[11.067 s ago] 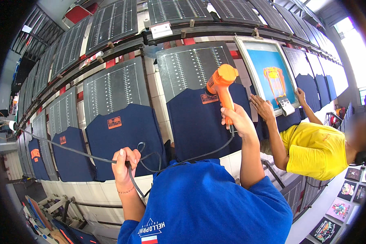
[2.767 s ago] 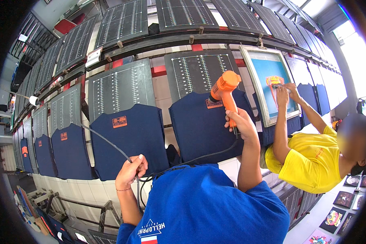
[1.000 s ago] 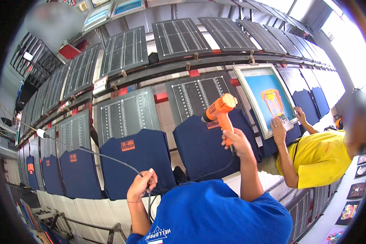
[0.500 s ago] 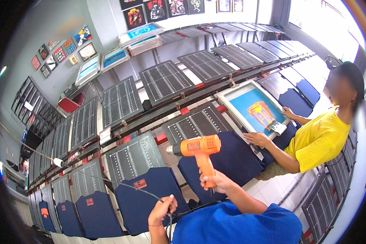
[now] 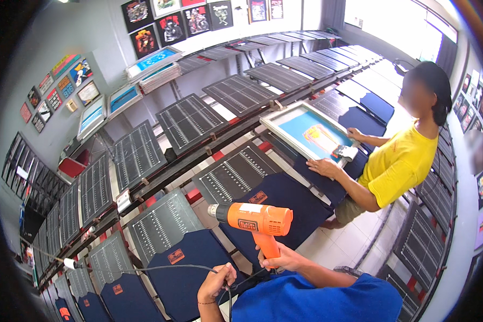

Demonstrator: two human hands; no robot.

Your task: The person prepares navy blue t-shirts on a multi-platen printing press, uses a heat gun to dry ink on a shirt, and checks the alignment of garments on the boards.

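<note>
My right hand (image 5: pixel 285 258) is closed round the handle of an orange heat gun (image 5: pixel 268 219), held in the air with its dark nozzle facing left. Lower down, my left hand (image 5: pixel 218 280) grips the gun's dark power cord (image 5: pixel 172 266), which runs off to the left across the boards. Behind and below the gun lies a navy fabric panel (image 5: pixel 300 206) bearing a small orange print (image 5: pixel 257 197). Another navy panel (image 5: pixel 190 284) with a like print (image 5: pixel 175 256) is spread on the board left of it, nearest my left hand.
At right a person in a yellow shirt (image 5: pixel 405 166) has both hands on a screen-printing frame (image 5: pixel 276 127) with blue mesh. Long rows of black printing boards (image 5: pixel 190 121) stand across the room. More frames (image 5: pixel 161 72) are stacked at the back left. White floor tiles (image 5: pixel 327 247) show between rows.
The view has turned, moving the surroundings left in the picture. The heat gun now sits lower in view, and the orange print behind it has come into sight. Both my hands keep their grips.
</note>
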